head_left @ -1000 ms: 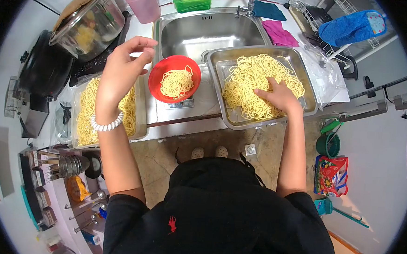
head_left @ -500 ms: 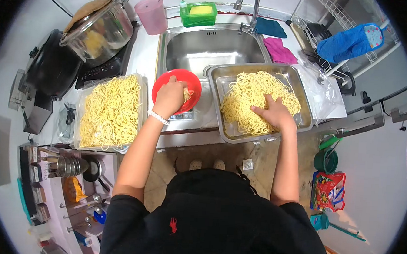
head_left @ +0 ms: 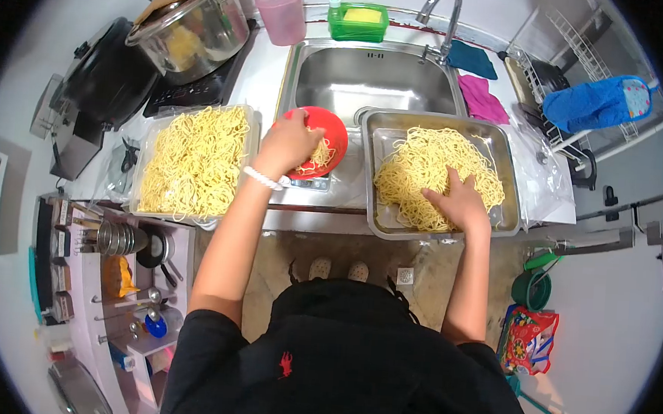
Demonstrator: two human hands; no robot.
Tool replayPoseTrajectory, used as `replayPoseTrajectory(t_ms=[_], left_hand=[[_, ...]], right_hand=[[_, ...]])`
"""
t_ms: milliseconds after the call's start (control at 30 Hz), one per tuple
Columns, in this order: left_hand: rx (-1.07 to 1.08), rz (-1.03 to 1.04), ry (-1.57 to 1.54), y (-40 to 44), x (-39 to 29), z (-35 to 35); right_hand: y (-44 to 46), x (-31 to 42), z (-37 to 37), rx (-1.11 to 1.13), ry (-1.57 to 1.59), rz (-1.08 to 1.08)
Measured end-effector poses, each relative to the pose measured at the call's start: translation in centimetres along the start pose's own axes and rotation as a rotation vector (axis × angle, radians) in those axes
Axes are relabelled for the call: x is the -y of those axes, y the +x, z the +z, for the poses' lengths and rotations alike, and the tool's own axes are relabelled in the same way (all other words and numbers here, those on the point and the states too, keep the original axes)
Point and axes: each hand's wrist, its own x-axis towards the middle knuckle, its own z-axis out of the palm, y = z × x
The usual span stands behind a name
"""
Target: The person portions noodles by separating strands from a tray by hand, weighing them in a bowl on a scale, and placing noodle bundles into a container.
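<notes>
A red bowl with a small portion of noodles sits over a digital scale. My left hand, with a white coiled band at the wrist, is closed at the bowl's left rim, its thumb over the inside; part of its grip is hidden. To the right, my right hand rests with spread fingers on a heap of yellow noodles in a metal tray. A clear tray full of noodles stands left of the bowl.
Behind lies a steel sink with a faucet. A pink pitcher and green sponge holder stand at the back. Pots are at the left; cloths, plastic wrap and a dish rack are at the right.
My left hand came down from above the left tray into the red bowl, then shifted to the bowl's left side. My right hand stays on the noodles. The camera view has shifted.
</notes>
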Motion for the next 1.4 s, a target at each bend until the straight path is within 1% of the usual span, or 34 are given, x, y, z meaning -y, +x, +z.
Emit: replayPoseTrajectory(t_ms=[33, 67, 100, 133, 167, 200, 233, 300, 400, 500, 533, 633, 700, 767, 867, 900, 933, 967, 1000, 1100, 1167, 1233, 1267, 1400], left_hand=[[-0.02, -0.101, 0.088, -0.3, -0.9, 0.8], [0.022, -0.167, 0.116, -0.4, -1.4, 1.6], [0.042, -0.181, 0.173, -1.3, -2.8, 1.3], [0.01, -0.112, 0.214, -0.8, -1.8, 2.5], [-0.047, -0.133, 0.214, -0.5, -1.4, 3.5], [-0.088, -0.073, 0.245, -0.1, -0.7, 4.4], [-0.111, 0.005, 0.19, -0.9, -1.1, 3.5], [-0.211, 0.237, 0.031, 0.0, 0.9, 5.6], [-0.314, 0.146, -0.005, 0.1, 0.3, 5.8], [-0.305, 0.284, -0.194, 0.0, 1.1, 3.4], [-0.218, 0.109, -0.355, -0.7, 0.5, 1.6], [-0.19, 0.094, -0.798, -1.4, 2.4, -2.2], [-0.123, 0.092, -1.007, -4.8, 2.1, -8.0], [-0.17, 0.109, -0.875, -6.6, 4.3, -12.0], [-0.257, 0.032, -0.873, -9.2, 8.7, -16.6], [-0.304, 0.017, -0.903, -9.9, 10.2, -17.7], [-0.367, -0.026, -0.866, -10.5, 11.8, -18.5], [-0.428, -0.069, -0.828, -10.9, 13.7, -19.1], [-0.479, -0.089, -0.86, -10.8, 16.2, -18.9], [-0.487, -0.06, -0.589, -11.4, 22.3, -16.5], [-0.513, 0.15, -0.126, -12.4, 23.4, -13.9], [-0.288, 0.319, -0.087, -12.8, 24.6, -12.2], [-0.221, 0.32, -0.06, -13.1, 24.1, -12.1], [-0.186, 0.365, 0.027, -11.6, 23.5, -12.7]], right_hand=[[-0.1, 0.0, 0.0, -0.001, -0.019, 0.0], [-0.1, -0.2, 0.0, -0.002, -0.04, -0.008], [0.1, -0.1, 0.0, -0.005, -0.06, -0.027], [0.1, 0.0, -0.1, 0.01, -0.069, -0.026], [0.4, -0.2, 0.1, 0.006, -0.063, -0.038], [0.6, -0.7, 0.4, 0.005, -0.058, -0.046], [0.7, -0.9, 0.7, 0.005, -0.054, -0.05], [0.5, -0.7, 1.1, -0.027, -0.093, -0.048], [0.5, -0.4, 1.4, -0.06, -0.118, -0.043], [0.1, 0.0, 1.4, -0.053, -0.129, -0.029], [0.1, 0.0, 1.5, -0.056, -0.14, -0.027], [0.2, 0.1, 1.3, -0.065, -0.162, -0.023], [0.1, 0.1, 1.3, -0.069, -0.172, -0.024], [0.2, 0.2, 1.4, -0.077, -0.179, -0.026], [0.2, 0.4, 1.6, -0.101, -0.157, -0.003], [0.3, 0.3, 1.8, -0.111, -0.154, 0.003], [0.0, 0.9, 1.6, -0.108, -0.14, 0.017], [0.4, 0.5, 2.0, -0.121, -0.136, 0.012], [1.1, -0.5, 2.5, -0.132, -0.133, 0.007], [1.5, -0.7, 2.8, -0.156, -0.083, 0.006], [1.8, -1.0, 2.9, -0.167, -0.049, 0.012], [1.6, -0.9, 2.9, -0.197, -0.015, 0.01], [1.7, -1.0, 2.9, -0.204, -0.012, 0.01], [2.8, -3.0, 3.5, -0.247, 0.021, -0.019]])
